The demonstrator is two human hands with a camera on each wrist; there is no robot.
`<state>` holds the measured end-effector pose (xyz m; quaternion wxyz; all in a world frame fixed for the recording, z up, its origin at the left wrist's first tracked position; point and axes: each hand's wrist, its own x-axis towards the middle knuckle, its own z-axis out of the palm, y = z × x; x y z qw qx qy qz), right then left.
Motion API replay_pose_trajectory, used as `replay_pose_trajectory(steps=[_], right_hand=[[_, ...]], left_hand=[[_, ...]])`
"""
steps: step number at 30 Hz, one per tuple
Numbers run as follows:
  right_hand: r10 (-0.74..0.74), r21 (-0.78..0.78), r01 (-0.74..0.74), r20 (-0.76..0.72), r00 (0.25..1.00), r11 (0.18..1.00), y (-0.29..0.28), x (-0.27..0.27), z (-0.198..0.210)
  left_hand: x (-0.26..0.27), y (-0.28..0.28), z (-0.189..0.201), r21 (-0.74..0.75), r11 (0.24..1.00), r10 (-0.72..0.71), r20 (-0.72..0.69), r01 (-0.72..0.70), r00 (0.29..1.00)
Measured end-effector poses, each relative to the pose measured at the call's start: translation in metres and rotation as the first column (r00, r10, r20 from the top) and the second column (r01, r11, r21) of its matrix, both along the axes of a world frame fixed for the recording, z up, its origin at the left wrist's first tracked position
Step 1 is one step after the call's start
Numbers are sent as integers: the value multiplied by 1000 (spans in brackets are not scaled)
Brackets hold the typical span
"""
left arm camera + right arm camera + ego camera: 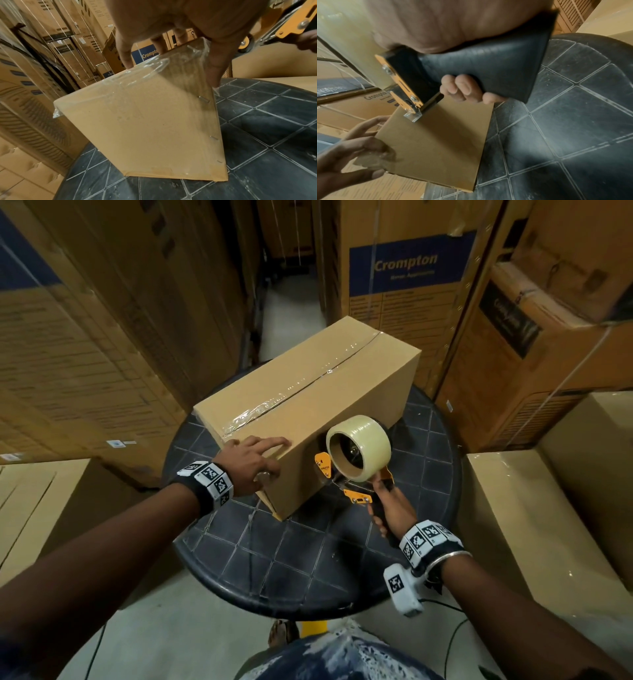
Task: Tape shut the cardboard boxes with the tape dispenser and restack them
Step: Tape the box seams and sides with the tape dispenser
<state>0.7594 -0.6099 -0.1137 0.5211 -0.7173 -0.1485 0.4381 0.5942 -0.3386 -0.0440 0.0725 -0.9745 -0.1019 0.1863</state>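
Observation:
A plain cardboard box lies on a round dark table, with clear tape along its top seam and wrinkled tape over the near end. My left hand rests on the box's near top corner, fingers flat on top and thumb against the taped end face. My right hand grips the black handle of the orange tape dispenser. The dispenser carries a roll of clear tape, and its front end sits against the box's right side face, near the lower front corner.
Tall stacks of printed cartons wall in both sides, with a narrow aisle behind the table. Plain boxes stand close on the left and right. A cable trails on the floor by my feet.

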Motion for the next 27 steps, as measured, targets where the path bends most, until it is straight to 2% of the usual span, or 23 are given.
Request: replay_pose_trajectory(steps=[3, 6, 10, 14, 18, 22, 25, 27], right_hand=[[-13, 5, 13, -2, 1000, 1000, 1, 0, 7], [-29, 27, 30, -12, 999, 999, 3, -2, 14], [-46, 35, 46, -12, 999, 998, 7, -3, 18], [-52, 27, 52, 9, 999, 998, 13, -6, 24], [-114, 25, 114, 1, 994, 993, 17, -13, 30], [-151, 18, 151, 12, 988, 988, 25, -20, 32], [-175, 45, 174, 18, 984, 984, 33, -27, 33], [-174, 71, 172, 20, 985, 982, 37, -33, 36]], left_hand=[[5, 0, -4, 34, 999, 5, 4, -5, 1000], [13, 0, -7, 35, 996, 80, 38, -81, 996], [7, 7, -20, -101, 977, 193, 54, -187, 980], [1, 7, -28, -201, 965, 196, 139, -166, 971], [-2, 2, -38, -211, 961, 229, 261, -176, 938], [-1, 4, -46, -248, 950, 255, 274, -188, 928], [-5, 15, -44, -337, 933, 236, 306, -127, 922], [-14, 26, -45, -340, 936, 197, 313, -84, 929]])
